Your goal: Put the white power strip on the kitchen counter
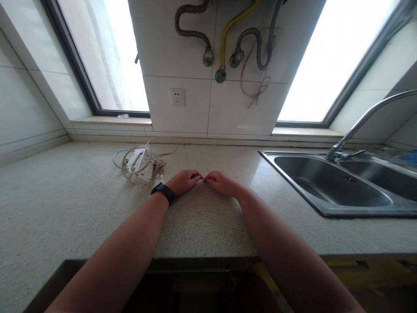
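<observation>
Both hands' grips closed, empty, on speckled countertop [81,204] beside steel sink [329,187].

A speckled tabletop [65,204] runs beneath a white tiled wall [192,108] between two bright windows [110,52]; a steel sink [329,187] sits at its right edge.

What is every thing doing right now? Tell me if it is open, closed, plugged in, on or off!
left hand: curled shut, resting on the countertop, holding nothing seen
right hand: curled shut, fingertips meeting the left hand
power strip: lying on the countertop, cord coiled, not plugged in
wall socket: nothing plugged in
faucet: off, no water running
sink: looks dry
wristband: worn on left wrist
</observation>
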Demonstrator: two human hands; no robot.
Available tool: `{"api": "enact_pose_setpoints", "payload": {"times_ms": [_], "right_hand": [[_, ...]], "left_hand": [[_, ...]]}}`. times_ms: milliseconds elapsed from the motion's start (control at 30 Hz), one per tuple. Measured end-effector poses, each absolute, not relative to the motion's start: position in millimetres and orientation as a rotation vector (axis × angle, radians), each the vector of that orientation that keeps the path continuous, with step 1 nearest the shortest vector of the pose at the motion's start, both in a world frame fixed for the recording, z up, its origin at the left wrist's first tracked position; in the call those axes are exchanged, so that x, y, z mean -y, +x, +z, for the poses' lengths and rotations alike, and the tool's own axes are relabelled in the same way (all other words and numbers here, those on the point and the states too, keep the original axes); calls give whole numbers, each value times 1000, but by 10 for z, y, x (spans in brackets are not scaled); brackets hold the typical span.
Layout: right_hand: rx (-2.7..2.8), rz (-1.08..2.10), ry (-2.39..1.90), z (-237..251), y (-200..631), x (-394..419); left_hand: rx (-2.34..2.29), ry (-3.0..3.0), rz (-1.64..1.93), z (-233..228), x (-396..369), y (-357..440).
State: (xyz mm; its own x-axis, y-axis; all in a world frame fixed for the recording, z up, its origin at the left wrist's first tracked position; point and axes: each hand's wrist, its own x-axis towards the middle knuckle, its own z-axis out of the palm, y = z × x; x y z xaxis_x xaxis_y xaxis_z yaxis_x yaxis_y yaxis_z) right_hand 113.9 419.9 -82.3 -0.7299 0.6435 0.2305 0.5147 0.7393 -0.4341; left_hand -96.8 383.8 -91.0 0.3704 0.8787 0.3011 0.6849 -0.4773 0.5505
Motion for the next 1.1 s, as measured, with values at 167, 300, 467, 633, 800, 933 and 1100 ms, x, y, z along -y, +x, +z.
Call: {"api": "enact_pose_setpoints", "payload": {"times_ms": [167, 300, 467, 633, 800, 933, 1100], "right_hand": [[2573, 482, -890, -835, 1135, -4211], [2579, 482, -885, -855, 1138, -4229], [2580, 474, -884, -862, 1141, -4234], [2578, 495, -880, -864, 1137, -4237], [2579, 494, -902, -845, 1137, -4221], [2591, 467, -896, -836, 1134, -4214], [2591, 477, -907, -833, 1129, -4213]], "left_hand": [[-1371, 2304, 813, -902, -3833, -962], [-1395, 2295, 801, -883, -3815, -950], [-1392, 2292, 798, -876, -3807, -952], [-1376, 2289, 799, -883, -3820, -959], [-1372, 2286, 801, -878, -3818, -954], [-1368, 2281, 810, -874, -3811, -953], [-1382, 2284, 797, -873, -3808, -953]]}}
